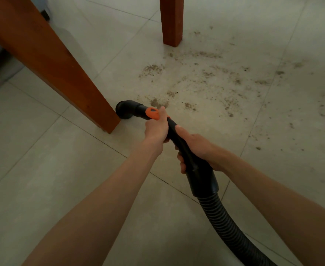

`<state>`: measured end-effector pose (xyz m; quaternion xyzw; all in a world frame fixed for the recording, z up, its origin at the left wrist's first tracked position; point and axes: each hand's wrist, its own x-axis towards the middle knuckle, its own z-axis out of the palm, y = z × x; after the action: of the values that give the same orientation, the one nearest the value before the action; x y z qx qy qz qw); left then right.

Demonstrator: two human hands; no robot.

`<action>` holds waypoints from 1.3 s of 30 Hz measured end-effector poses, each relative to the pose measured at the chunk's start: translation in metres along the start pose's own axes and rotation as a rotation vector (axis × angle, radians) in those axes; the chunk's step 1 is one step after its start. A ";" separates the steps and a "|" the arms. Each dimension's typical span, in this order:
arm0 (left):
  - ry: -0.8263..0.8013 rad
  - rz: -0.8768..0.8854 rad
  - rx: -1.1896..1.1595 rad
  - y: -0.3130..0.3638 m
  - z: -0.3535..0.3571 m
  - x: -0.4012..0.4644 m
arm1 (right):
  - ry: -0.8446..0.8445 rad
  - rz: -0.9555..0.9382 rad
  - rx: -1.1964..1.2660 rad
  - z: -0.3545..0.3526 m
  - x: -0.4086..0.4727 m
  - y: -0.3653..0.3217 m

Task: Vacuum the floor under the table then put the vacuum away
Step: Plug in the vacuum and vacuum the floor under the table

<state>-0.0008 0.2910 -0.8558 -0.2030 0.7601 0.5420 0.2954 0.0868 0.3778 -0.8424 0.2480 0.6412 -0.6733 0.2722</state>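
Left hand (156, 129) fingers curled round the black vacuum handle (174, 129) beside its one orange slider (152, 113); right hand (193, 148) fingers wrapped lower down. One ribbed hose (226, 227) exits at 5 o'clock. Handle tip touches near table leg (48, 60); second leg (171, 20) at 12. Scattered dirt (205, 81) at 1–3 on the tiled floor (42, 169).

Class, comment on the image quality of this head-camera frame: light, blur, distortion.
Head view: dim, flat light, no glare; wide-angle bend splays the near table leg and far table leg; left hand, right hand and vacuum nozzle reasonably sharp; dirt soft and grainy.
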 end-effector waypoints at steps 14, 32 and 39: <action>0.111 0.005 -0.149 0.010 -0.020 0.016 | 0.055 -0.116 -0.085 0.028 0.027 -0.027; -0.002 -0.032 -0.297 0.041 -0.026 0.042 | 0.205 -0.246 -0.123 0.022 0.028 -0.003; -0.068 -0.015 -0.333 0.044 -0.033 0.039 | 0.344 -0.335 -0.283 0.029 0.034 -0.002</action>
<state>-0.0653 0.2751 -0.8434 -0.2364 0.6476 0.6649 0.2875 0.0611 0.3471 -0.8621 0.2085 0.7978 -0.5605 0.0763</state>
